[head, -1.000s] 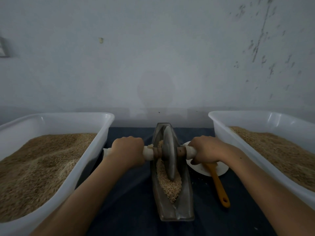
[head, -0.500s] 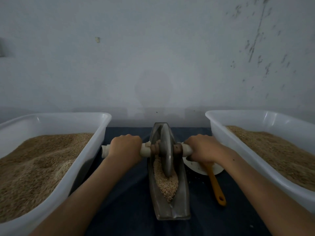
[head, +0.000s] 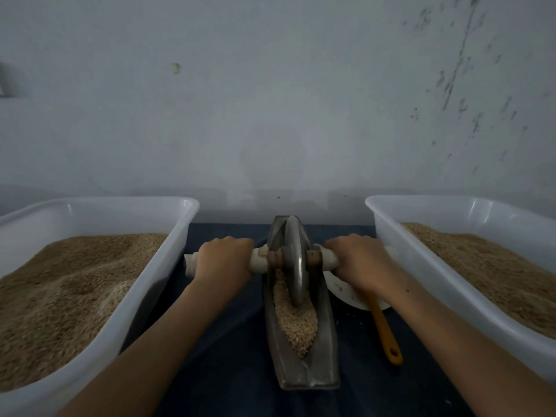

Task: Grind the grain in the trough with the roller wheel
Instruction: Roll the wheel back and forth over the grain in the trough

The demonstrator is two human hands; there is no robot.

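The roller wheel [head: 295, 260] stands on edge in the far half of the metal trough [head: 323, 356], its rim in the grain [head: 296, 323], which lies heaped toward the near end. The left hand [head: 224, 260] and right hand [head: 359, 263] each clench the pale axle handle [head: 329, 261] either side of the wheel. Under the right wrist, seemingly on a white dish [head: 346, 294], lies an orange-handled tool [head: 383, 329].
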